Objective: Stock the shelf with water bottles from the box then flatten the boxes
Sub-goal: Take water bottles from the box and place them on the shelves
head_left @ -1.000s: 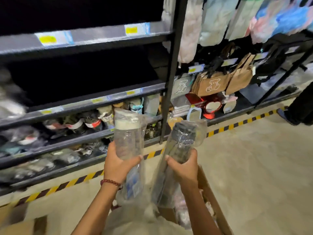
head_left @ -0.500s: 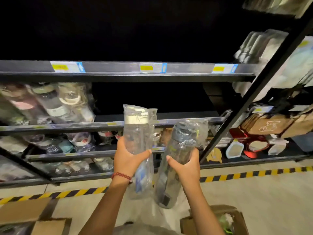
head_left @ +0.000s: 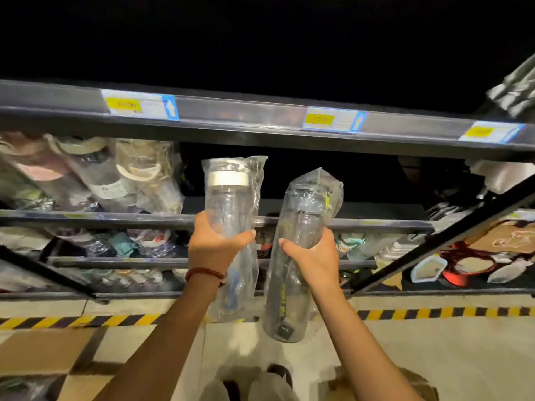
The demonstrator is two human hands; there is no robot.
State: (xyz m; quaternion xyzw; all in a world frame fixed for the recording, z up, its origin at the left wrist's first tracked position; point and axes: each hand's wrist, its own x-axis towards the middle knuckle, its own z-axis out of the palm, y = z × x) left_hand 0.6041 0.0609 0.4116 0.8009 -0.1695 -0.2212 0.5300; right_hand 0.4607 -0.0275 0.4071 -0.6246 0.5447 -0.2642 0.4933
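Hands (head_left: 215, 250) (head_left: 311, 256) grip bagged bottles (head_left: 228, 198) (head_left: 304, 215), fingers clamped; both near upright, caps up.

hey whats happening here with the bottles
A person is stocking a store shelf. The left hand grips a clear bottle with a white lid, and the right hand grips a grey bottle with a dark lid; both bottles are in plastic bags. They are held up in front of the middle shelf, not yet set down. Bagged bottles already fill its left part.
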